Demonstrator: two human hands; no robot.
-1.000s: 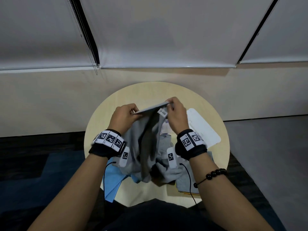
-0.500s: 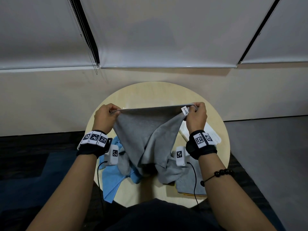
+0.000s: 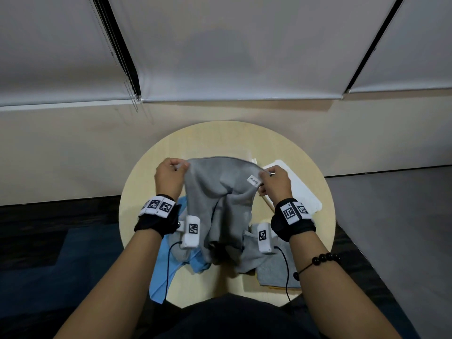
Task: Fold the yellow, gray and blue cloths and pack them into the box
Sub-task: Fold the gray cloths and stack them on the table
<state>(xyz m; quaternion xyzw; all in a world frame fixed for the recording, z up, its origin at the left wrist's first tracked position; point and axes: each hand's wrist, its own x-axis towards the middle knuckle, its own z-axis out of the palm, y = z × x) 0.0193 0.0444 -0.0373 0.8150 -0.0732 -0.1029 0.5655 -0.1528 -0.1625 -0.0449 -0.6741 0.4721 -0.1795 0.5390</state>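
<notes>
Both hands (image 3: 171, 176) pinch the gray cloth (image 3: 220, 192) (white tag (image 3: 254, 180) print unreadable).

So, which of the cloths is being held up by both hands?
The gray cloth: left hand and right hand pinch its top corners. The blue cloth lies on the table.

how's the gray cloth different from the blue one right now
The gray cloth is held up by its top edge between the left hand and right hand; the blue cloth lies untouched on the table. The gray shows a small white tag; the blue shows none. The gray hangs over the table; the blue spills over the near edge. Both are unfolded.
</notes>
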